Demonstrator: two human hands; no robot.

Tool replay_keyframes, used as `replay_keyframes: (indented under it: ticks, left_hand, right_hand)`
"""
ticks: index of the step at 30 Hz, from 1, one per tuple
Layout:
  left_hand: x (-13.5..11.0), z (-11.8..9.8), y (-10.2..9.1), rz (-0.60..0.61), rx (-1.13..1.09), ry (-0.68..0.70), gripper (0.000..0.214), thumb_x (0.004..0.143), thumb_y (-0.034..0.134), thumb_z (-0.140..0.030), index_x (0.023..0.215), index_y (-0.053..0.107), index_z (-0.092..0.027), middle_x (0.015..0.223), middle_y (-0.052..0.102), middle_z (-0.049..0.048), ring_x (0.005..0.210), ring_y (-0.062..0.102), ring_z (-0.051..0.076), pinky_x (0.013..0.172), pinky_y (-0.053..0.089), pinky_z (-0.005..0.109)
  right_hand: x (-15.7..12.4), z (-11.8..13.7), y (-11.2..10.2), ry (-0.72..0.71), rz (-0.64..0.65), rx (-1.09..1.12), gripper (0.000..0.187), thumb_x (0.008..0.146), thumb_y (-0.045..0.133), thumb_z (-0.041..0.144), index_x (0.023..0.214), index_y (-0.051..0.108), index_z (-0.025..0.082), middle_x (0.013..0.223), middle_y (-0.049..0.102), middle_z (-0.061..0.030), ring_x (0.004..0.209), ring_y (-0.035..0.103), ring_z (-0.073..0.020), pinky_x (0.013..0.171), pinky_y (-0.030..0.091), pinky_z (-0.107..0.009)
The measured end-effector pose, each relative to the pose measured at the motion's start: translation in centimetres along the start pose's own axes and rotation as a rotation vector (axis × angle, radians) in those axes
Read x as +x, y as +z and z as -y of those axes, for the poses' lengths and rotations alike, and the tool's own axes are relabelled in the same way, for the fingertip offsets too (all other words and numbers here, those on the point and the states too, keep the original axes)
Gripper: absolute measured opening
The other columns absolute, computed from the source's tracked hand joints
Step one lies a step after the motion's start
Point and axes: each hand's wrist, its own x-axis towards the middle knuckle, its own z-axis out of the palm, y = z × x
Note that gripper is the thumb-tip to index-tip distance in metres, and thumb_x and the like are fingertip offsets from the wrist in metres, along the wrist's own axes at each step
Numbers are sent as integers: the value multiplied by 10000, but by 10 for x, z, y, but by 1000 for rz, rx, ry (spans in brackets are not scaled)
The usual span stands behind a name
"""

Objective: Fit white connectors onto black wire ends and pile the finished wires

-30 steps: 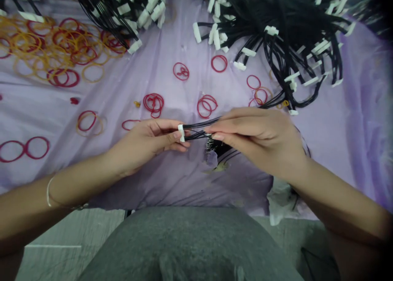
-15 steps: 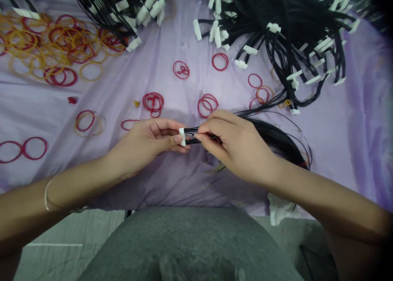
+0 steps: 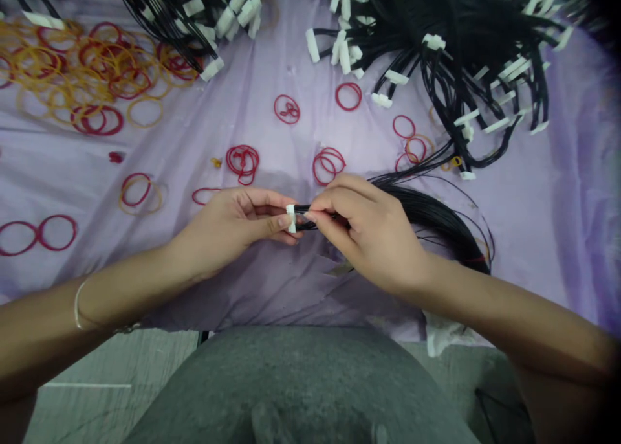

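Between thumb and fingers, my left hand point(image 3: 247, 221) pinches a small white connector point(image 3: 291, 218), which stands crosswise at the fingertips. Black wires point(image 3: 303, 226) run from the connector to the right. Just beside it, my right hand point(image 3: 371, 227) is closed in a pinch on a wire, thumb and index fingertip together; the exact wire end is too small to make out. A thick bundle of loose black wires point(image 3: 436, 214) lies behind and to the right of my right hand, and part of it is hidden by that hand.
Red rubber bands point(image 3: 328, 166) lie scattered beyond my hands. A heap of yellow and red rubber bands point(image 3: 97, 68) spreads at the back left. Piles of black cables with white connectors point(image 3: 460, 43) lie at the back on the purple sheet point(image 3: 291, 288). White paper point(image 3: 444, 334) hangs at the front edge.
My left hand and the connector have shifted very slightly to the right. The right hand's fingertips have moved a little closer to the connector.
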Motion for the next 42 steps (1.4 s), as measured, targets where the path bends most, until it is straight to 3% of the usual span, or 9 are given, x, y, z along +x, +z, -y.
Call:
replay_keyframes:
  ticks: [17, 26, 35, 39, 42]
  left_hand:
    - [0, 1, -3, 26, -37, -68, 156, 719, 749, -186, 858, 682, -159, 806, 726, 13, 700, 688, 128, 732, 573, 257]
    - [-1, -1, -2, 45, -52, -59, 143, 724, 747, -179, 851, 687, -154, 793, 722, 7, 701, 687, 122, 725, 566, 237]
    - [0, -1, -2, 36, -16, -47, 117, 711, 757, -183, 816, 706, -172, 785, 727, 0, 704, 683, 121, 726, 567, 234]
    - [-2, -3, -1, 37, 14, -24, 106, 708, 758, -200, 804, 716, -189, 777, 723, -10, 725, 671, 127, 722, 562, 226]
    - [-1, -2, 0, 48, 51, 12, 67, 762, 707, -207, 827, 718, -217, 795, 709, -28, 773, 659, 128, 735, 555, 215]
  right_hand:
    - [-2, 0, 1, 92, 65, 96, 161, 913, 475, 171, 845, 601, 98, 805, 570, -63, 758, 518, -142, 705, 435, -267]
    - [-5, 1, 3, 64, 11, 96, 128, 898, 495, 142, 840, 601, 100, 786, 564, -54, 745, 514, -135, 692, 430, -252]
    - [-7, 1, 15, -14, 70, -139, 284, 948, 390, 205, 811, 615, 101, 791, 589, -87, 739, 513, -168, 690, 444, -301]
    - [-4, 1, 26, -38, 79, -237, 269, 929, 400, 156, 798, 627, 96, 789, 595, -89, 745, 520, -190, 686, 440, -326]
    - [2, -1, 19, -84, 88, -261, 235, 918, 461, 191, 771, 625, 108, 766, 593, -70, 729, 528, -180, 689, 446, -319]
